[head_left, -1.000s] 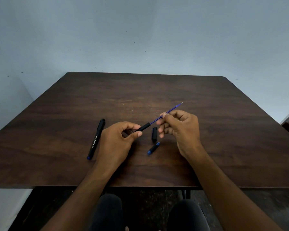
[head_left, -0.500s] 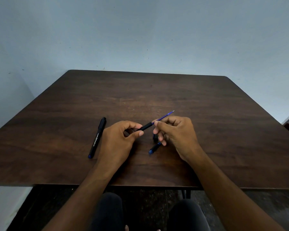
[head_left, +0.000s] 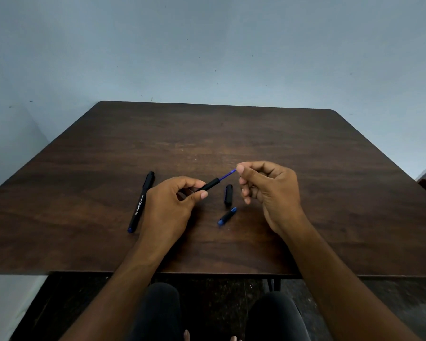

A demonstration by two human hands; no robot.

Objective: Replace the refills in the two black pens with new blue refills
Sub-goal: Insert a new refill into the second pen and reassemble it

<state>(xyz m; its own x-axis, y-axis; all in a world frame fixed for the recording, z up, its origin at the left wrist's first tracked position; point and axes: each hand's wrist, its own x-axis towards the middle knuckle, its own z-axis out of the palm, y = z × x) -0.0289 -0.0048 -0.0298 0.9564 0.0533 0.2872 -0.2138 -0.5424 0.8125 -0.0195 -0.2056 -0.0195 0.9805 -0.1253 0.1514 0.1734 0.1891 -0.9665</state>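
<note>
Pen barrel (head_left: 210, 185): black, open at its far end, held above the table and tilted up toward the right; only the front stretch shows past the left hand's fingers.
Blue refill (head_left: 227, 174): sticks out of the barrel's open end; short length visible, far tip meets the right hand's fingertips.
Left hand (head_left: 172, 205): thumb and index curled round the barrel, pinching it near the front; other fingers folded under, detail hidden.
Right hand (head_left: 268, 190): fingers curled, thumb and index pressed together on the refill's tip; remaining fingers loosely bent below.
Second pen (head_left: 141, 201): black, capped, white lettering on the side, blue end toward the near edge; lies flat just left of the left hand, not touching it.
Black cap (head_left: 228, 195): lies on the table between the two hands, roughly upright in the view.
Short black-and-blue piece (head_left: 227, 216): lies just below the cap, angled; can't tell what part it is.
Table (head_left: 330, 193): dark brown wood, against a pale blue wall (head_left: 207, 45).
</note>
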